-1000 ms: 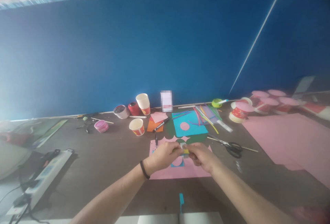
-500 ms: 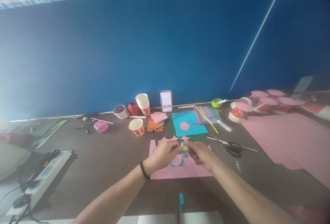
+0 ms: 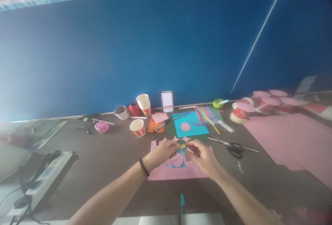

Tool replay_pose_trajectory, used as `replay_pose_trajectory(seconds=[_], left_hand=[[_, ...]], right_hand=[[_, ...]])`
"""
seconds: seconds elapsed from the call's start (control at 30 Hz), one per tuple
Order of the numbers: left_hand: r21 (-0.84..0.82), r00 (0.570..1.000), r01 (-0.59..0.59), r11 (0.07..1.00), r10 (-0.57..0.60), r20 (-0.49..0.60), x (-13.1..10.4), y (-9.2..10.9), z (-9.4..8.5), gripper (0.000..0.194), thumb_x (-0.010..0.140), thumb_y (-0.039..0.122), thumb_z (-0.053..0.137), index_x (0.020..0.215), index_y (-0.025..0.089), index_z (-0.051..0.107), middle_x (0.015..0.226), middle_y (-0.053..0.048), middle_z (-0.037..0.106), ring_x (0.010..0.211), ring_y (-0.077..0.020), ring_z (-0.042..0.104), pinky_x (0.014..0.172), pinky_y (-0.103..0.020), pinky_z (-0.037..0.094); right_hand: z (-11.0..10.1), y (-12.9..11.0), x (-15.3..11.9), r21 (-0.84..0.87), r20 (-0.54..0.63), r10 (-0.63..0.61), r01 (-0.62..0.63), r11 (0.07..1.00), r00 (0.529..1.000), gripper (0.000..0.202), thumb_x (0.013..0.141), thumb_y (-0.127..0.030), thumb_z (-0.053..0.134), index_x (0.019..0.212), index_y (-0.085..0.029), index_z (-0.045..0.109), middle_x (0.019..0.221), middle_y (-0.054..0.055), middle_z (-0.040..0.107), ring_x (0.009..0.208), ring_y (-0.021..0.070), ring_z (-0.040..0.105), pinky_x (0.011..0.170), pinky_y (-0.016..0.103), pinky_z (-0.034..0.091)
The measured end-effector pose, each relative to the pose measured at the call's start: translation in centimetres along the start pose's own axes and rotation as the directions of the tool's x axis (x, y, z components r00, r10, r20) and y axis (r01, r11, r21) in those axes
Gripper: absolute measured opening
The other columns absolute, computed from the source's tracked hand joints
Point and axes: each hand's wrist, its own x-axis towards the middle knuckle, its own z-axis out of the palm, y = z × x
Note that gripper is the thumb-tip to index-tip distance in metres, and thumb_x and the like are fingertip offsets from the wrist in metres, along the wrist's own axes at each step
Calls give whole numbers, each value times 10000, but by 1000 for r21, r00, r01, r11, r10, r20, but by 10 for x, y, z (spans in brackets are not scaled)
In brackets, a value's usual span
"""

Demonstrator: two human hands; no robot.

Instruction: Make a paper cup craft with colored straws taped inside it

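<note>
My left hand (image 3: 164, 154), wearing a black band at the wrist, pinches a small yellow-and-blue piece (image 3: 183, 147) whose kind I cannot make out. Facing it, my right hand (image 3: 203, 156) has its fingers bent, with a small clear plastic piece (image 3: 186, 157) at the thumb. The right fingertips come close to the yellow part; whether they touch it is unclear. Below both hands lies a pink paper sheet (image 3: 166, 174) with scalloped cuts along its far edge. On it rest a pink paper circle (image 3: 177, 159) and blue paper (image 3: 173, 165) partly under that circle.
Scissors (image 3: 234, 149) and a thin stick lie to the right. Paper cups (image 3: 137, 128), blue paper (image 3: 192, 130) and coloured strips are farther back. Cups with pink discs (image 3: 245, 109) and large pink sheets (image 3: 280, 142) stand right; a power strip (image 3: 45, 175) lies left.
The clear plastic piece has shifted lower, towards my right thumb, and the yellow-and-blue piece now sits in my left fingertips. My right fingers have spread a little. The pink sheet moved slightly left.
</note>
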Motion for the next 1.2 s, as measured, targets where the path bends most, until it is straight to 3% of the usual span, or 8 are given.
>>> replay_pose_trajectory(seconds=[0.2, 0.3, 0.5, 0.7, 0.87, 0.97, 1.1, 1.2], left_hand=[[191, 979, -98, 977, 129, -157, 1, -3, 6, 381, 850, 448, 382, 580, 181, 422, 537, 43, 447, 523, -99, 418, 512, -230, 310], [229, 979, -94, 969, 133, -157, 0, -2, 6, 384, 848, 444, 378, 576, 181, 439, 555, 30, 488, 560, -111, 462, 542, -234, 337], [49, 999, 21, 999, -23, 45, -5, 8, -1, 420, 814, 534, 397, 584, 183, 425, 487, 58, 399, 413, -70, 322, 419, -216, 284], [-39, 989, 95, 995, -90, 118, -4, 7, -4, 419, 766, 561, 471, 620, 169, 474, 502, 56, 416, 418, -61, 326, 403, -209, 245], [-158, 959, 160, 974, -116, 257, 1, 1, -8, 390, 744, 542, 521, 668, 159, 511, 542, 39, 467, 420, -62, 351, 403, -210, 245], [-267, 915, 237, 934, -122, 384, 5, -4, -8, 381, 719, 529, 559, 658, 157, 505, 520, 44, 434, 413, -57, 311, 398, -206, 209], [-313, 828, 394, 864, -185, 529, 9, -9, -5, 407, 669, 553, 608, 642, 168, 478, 487, 76, 322, 403, -47, 197, 399, -212, 97], [-250, 796, 426, 869, -230, 559, 11, -11, -3, 426, 677, 574, 591, 618, 172, 464, 478, 89, 274, 395, -44, 162, 400, -219, 94]], right_hand=[[2, 2, 6, 68, 48, 55, -59, 996, 997, 222, 764, -397, 612, 733, -176, 617, 680, -12, 540, 633, 142, 492, 587, 240, 373], [2, -1, 5, 115, 55, 94, -100, 988, 994, 231, 750, -396, 626, 706, -171, 598, 668, -4, 571, 643, 155, 519, 597, 243, 384], [2, -2, 1, 21, -13, 10, -9, 1000, 1000, 216, 747, -400, 641, 711, -195, 582, 650, -21, 513, 600, 133, 469, 559, 230, 358], [0, -2, -2, -45, -34, -65, 63, 997, 997, 244, 757, -451, 628, 777, -212, 585, 698, 4, 534, 633, 149, 485, 572, 239, 402], [-11, -17, -3, -179, 128, -259, 279, 943, 957, 192, 847, -376, 545, 918, -241, 662, 833, 40, 569, 685, 156, 523, 615, 255, 418], [-20, -30, -3, -288, 241, -325, 387, 876, 914, 168, 873, -311, 518, 935, -238, 655, 905, 49, 578, 759, 162, 551, 669, 256, 423], [-25, -43, -3, -449, 405, -299, 473, 758, 864, 159, 886, -221, 474, 889, -229, 633, 872, 46, 607, 791, 177, 568, 661, 259, 412], [-23, -47, -3, -567, 466, -256, 508, 648, 847, 136, 854, -169, 490, 817, -209, 615, 827, 40, 603, 719, 168, 569, 594, 255, 381]])
